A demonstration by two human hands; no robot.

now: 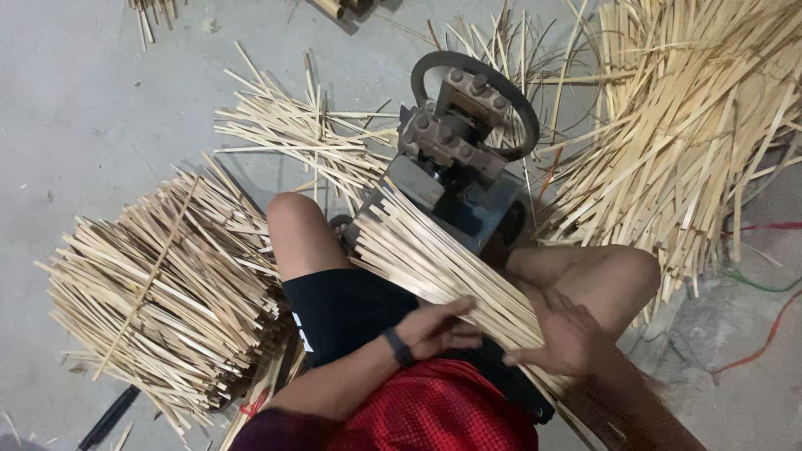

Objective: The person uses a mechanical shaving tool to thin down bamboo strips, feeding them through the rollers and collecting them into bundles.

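Bamboo strips (443,263) lie bundled across my lap, their far ends resting at the small metal machine (455,154) on the floor. My left hand (439,328) rests on them, fingers apparently loose; my right hand (568,338) clamps the bundle's underside.

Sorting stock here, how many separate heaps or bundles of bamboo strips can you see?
4: tied bundle left, loose pile upper middle, big heap right, bundle across the lap. More may lie out of frame.
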